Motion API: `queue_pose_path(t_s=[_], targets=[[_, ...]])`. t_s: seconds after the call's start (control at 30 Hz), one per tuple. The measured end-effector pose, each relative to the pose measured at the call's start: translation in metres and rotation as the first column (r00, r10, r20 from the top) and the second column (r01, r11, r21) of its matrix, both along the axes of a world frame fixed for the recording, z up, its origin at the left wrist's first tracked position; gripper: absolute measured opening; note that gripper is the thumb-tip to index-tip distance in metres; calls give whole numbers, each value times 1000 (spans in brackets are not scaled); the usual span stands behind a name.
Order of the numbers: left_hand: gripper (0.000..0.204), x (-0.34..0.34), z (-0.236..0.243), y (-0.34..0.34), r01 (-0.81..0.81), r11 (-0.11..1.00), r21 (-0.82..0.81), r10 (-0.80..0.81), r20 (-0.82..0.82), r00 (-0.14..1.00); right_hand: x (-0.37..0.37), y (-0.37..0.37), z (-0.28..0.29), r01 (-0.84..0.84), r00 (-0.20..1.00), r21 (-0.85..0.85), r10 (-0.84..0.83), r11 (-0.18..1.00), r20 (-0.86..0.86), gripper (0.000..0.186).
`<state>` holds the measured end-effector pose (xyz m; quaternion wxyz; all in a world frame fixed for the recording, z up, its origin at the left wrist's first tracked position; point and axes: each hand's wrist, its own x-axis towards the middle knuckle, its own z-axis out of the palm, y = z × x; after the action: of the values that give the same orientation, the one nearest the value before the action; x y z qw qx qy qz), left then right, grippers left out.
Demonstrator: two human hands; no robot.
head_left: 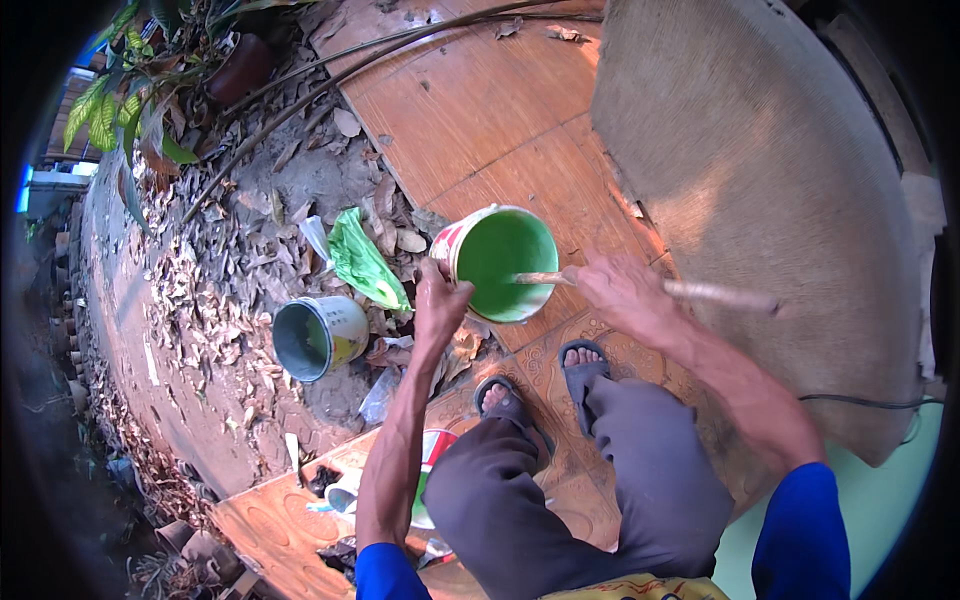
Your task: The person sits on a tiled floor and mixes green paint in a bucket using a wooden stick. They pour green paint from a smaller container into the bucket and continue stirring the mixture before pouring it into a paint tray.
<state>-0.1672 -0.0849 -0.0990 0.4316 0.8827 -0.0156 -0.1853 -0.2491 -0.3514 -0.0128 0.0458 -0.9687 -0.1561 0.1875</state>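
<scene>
My left hand (441, 295) is closed on the left rim of a white bucket (448, 243) with green paint (490, 260) inside. My right hand (610, 285) grips a long pale wooden stick (718, 295); one end dips into the paint. To the lower left of that bucket, a smaller tub (342, 330) with a dark inside and some green in it rests on the dirt. A crumpled green plastic bag (362, 260) lies just left of the bucket.
A plywood board (750, 150) fills the right side beside orange tiles (440, 120). Potted plants (235, 70), a thin branch and dry leaves (250, 320) are at the left. Cans and plastic scraps (345, 492) lie near my legs; a black cable (850, 400) runs at the right.
</scene>
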Motion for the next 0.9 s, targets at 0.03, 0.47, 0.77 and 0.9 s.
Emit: queue_pose_path(t_s=[0.03,0.47,0.77,0.9], targets=[[33,-4,13,-5,17,1000,20,-17,9,1000,-6,-6,-3,43,999,59,-41,997,-27,34],[37,-60,169,-9,-64,990,-122,30,-263,964,-59,-2,206,945,292,305,-115,-118,-949,39],[39,-134,254,-28,-26,976,-215,-56,-367,929,-134,7,336,647,699,549,-699,529,-150,30],[34,-156,316,-62,28,966,-257,-137,-421,897,-188,22,370,706,620,503,-779,499,-98,32]])
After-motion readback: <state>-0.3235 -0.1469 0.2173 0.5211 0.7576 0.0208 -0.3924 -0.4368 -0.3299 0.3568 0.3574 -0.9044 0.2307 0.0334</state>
